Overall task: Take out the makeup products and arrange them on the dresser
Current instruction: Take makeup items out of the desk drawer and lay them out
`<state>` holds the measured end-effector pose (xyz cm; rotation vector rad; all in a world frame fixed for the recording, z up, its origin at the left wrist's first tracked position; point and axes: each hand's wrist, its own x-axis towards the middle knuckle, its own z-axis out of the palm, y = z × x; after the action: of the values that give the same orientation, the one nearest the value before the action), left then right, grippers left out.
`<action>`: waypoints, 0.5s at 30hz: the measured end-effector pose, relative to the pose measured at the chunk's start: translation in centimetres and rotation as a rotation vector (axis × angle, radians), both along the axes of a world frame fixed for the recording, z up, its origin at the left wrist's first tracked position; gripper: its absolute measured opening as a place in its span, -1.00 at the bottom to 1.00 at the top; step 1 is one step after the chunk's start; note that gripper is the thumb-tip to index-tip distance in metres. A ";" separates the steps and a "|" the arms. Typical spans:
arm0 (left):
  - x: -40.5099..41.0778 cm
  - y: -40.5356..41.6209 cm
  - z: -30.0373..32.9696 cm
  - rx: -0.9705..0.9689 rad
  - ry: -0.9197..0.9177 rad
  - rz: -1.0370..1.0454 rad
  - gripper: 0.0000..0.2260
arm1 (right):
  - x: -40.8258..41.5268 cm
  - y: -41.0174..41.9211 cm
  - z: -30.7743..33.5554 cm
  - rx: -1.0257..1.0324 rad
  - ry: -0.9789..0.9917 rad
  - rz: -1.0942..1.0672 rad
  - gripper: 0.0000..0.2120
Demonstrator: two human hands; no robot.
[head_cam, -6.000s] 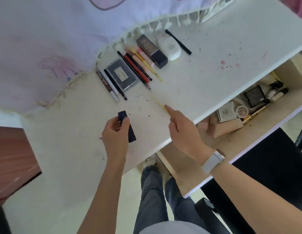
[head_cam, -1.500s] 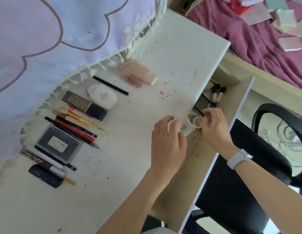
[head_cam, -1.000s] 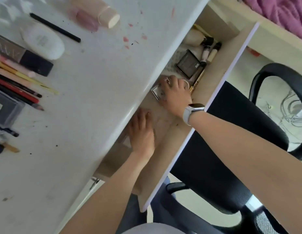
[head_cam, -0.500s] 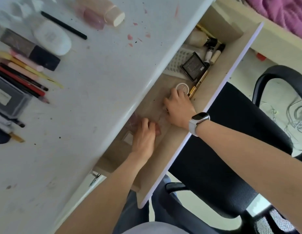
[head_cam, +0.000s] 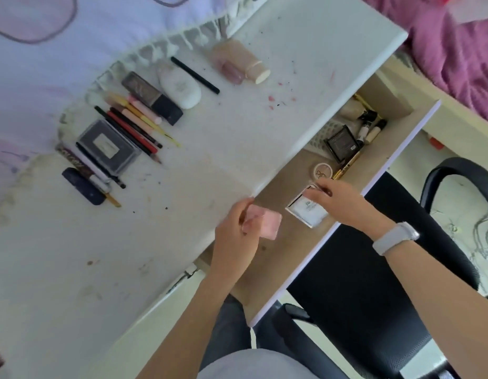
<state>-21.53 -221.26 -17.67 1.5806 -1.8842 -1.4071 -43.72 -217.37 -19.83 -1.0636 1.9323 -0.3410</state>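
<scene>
Fingers of the left hand [head_cam: 235, 231] curl round a pink square compact [head_cam: 262, 224], holding it just over the front edge of the white, speckled surface [head_cam: 264, 149] and above the open drawer [head_cam: 294, 187]. The right hand [head_cam: 337, 205], with a white band [head_cam: 396, 237] on its wrist, reaches into the drawer and pinches the far edge of a white square compact with a silver rim [head_cam: 307, 212], which is tilted up off the pale wooden drawer floor.

Just beyond the right hand lies a small round beige pot [head_cam: 323, 170], and beside it a gold pencil [head_cam: 346, 165]. Further along the drawer sit a black square compact [head_cam: 342, 142] on a white plastic grid basket [head_cam: 318, 142], then two small bottles with black caps [head_cam: 370, 127] and a cream bottle [head_cam: 349, 112] at the far end.

On the surface, well apart from the hands, products lie in a row along a frilled white cloth [head_cam: 73, 45]: a dark blue tube [head_cam: 83, 187], a few slim pens [head_cam: 92, 170], a grey rectangular palette [head_cam: 109, 146], a bunch of red, black, pink and yellow pencils [head_cam: 133, 124], a brown and black rectangular box [head_cam: 151, 98], a white oval bottle [head_cam: 180, 87], a thin black pencil [head_cam: 195, 75], and a beige tube with a pink item beside it [head_cam: 240, 64].

A black mesh chair [head_cam: 374, 283] stands by the drawer front, and a purple blanket [head_cam: 456, 47] lies beyond the surface's end.
</scene>
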 end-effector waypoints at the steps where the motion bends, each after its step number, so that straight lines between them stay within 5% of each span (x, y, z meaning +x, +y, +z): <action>1: 0.8 -0.5 0.7 0.052 0.036 0.094 -0.76 | 0.3 -0.2 0.9 -0.034 -0.071 -0.054 -0.59; 5: 4.3 -3.0 2.3 0.122 0.147 0.437 -0.88 | 3.0 -2.3 3.8 -0.157 -0.175 -0.214 -0.65; 9: 7.9 -4.7 2.1 0.191 0.186 0.690 -0.92 | 7.9 -6.2 4.6 -0.188 -0.193 -0.118 -0.70; 15: 10.4 -6.3 1.2 0.047 -0.027 0.765 -0.87 | 14.5 -11.8 3.5 -0.140 -0.158 0.024 -0.72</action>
<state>-11.13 -227.60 -16.48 2.0301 -1.0443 -1.0751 -29.24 -229.14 -16.37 -1.1147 1.7749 -0.5379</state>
